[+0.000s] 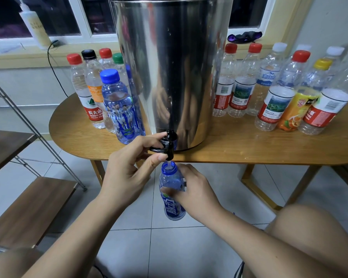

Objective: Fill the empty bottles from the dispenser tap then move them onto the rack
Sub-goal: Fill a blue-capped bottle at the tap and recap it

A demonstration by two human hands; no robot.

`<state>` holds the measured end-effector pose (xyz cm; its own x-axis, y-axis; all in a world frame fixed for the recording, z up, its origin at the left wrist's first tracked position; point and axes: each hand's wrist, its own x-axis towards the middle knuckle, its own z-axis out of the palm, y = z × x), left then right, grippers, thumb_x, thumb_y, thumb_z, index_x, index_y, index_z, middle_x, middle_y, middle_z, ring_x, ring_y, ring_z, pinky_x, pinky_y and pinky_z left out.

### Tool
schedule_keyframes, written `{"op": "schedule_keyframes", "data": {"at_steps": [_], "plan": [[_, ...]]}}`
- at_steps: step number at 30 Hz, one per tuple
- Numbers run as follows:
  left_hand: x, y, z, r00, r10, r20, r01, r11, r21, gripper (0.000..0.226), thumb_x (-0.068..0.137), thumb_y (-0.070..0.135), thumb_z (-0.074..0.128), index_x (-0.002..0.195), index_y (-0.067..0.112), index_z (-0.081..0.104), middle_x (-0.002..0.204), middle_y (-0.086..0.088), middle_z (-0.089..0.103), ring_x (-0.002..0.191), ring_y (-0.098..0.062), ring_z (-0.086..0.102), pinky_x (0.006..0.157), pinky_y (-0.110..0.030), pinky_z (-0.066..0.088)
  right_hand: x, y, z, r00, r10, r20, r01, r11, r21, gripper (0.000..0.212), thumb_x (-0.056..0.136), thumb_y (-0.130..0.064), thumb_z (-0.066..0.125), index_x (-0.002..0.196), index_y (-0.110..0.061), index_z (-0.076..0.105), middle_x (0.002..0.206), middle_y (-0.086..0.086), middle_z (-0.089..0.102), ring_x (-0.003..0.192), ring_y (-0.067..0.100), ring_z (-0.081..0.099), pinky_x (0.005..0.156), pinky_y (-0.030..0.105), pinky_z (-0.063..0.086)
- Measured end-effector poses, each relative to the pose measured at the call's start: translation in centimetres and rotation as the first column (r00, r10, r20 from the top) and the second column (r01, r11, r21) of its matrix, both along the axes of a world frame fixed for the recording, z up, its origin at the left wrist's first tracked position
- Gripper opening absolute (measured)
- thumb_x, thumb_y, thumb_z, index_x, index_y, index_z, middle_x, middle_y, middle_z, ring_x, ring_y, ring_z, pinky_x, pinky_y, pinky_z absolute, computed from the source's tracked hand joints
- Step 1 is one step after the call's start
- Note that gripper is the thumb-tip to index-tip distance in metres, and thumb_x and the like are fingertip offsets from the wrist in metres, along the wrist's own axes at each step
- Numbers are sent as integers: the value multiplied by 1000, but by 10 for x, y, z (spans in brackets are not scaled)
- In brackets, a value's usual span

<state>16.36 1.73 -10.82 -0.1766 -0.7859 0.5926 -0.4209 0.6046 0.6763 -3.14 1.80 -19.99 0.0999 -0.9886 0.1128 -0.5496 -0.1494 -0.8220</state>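
Note:
A tall steel dispenser stands on the wooden table, its black tap over the front edge. My left hand pinches the tap lever between thumb and fingers. Right under the spout my right hand grips an uncapped blue bottle upright, its open mouth directly below the tap. Water shows in the bottle's neck.
Capped bottles stand left of the dispenser, a blue one nearest the front. Several empty-looking capped bottles stand on the right. A metal-framed rack with wooden shelves stands at the left. My knee is at the lower right over a tiled floor.

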Motion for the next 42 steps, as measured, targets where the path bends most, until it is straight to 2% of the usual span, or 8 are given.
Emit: {"op": "schedule_keyframes", "data": {"at_steps": [6,9,16,21,26,31,38,42], "plan": [[0,0,0,1000,-13,12,13,1000,-23,29,101,38,70,111,10,71,139,15,71,101,-17,78,80,-50,63,0,0,-2,1000,2,4,-2,1000,-10,63,86,-50,87,141,-43,57,128,-20,63,113,3,63,98,25,54],[2,-1,1,999,-32,23,33,999,-33,28,101,35,71,110,9,71,140,9,71,107,-16,77,86,-49,63,0,0,-2,1000,4,4,-4,1000,-11,64,86,-49,87,142,-41,57,129,-19,62,114,4,63,99,26,54],[1,1,4,992,-61,115,74,991,-113,17,93,13,85,104,7,73,142,1,69,124,-16,71,91,-33,60,-1,-2,0,1000,15,-16,-15,1000,-25,62,87,-51,85,141,-42,57,132,-17,63,116,6,62,98,28,54],[2,3,5,992,-62,110,74,990,-117,16,94,14,85,104,11,73,143,2,69,124,-16,70,91,-25,56,0,-3,-1,1000,6,-25,-7,999,-35,62,86,-52,85,140,-44,55,131,-18,63,115,5,63,96,25,53],[2,3,6,992,-83,100,93,991,-95,15,96,20,81,106,21,70,143,4,69,125,-18,70,91,-37,61,-1,-2,-2,1000,9,-26,-10,999,-40,64,85,-52,85,142,-44,55,132,-17,62,116,8,63,99,31,56],[3,2,3,992,-79,100,85,995,-59,15,95,20,81,105,12,73,143,3,68,127,-20,70,90,-50,62,-1,-3,-4,999,4,-42,-6,998,-62,64,84,-54,85,141,-42,56,131,-17,62,114,6,63,98,28,55],[4,3,1,992,-89,90,94,994,-56,16,95,19,81,106,11,73,143,1,68,127,-21,70,89,-51,62,-1,-5,-6,999,12,-49,-15,998,-62,65,85,-54,85,142,-40,57,133,-16,62,116,7,62,98,26,53],[4,2,1,992,-85,90,90,995,-52,17,96,20,80,106,10,73,144,0,68,128,-20,69,90,-52,62,0,-7,-10,997,4,-77,-10,998,-67,66,83,-56,83,141,-42,57,131,-15,62,115,9,63,98,29,54]]}}
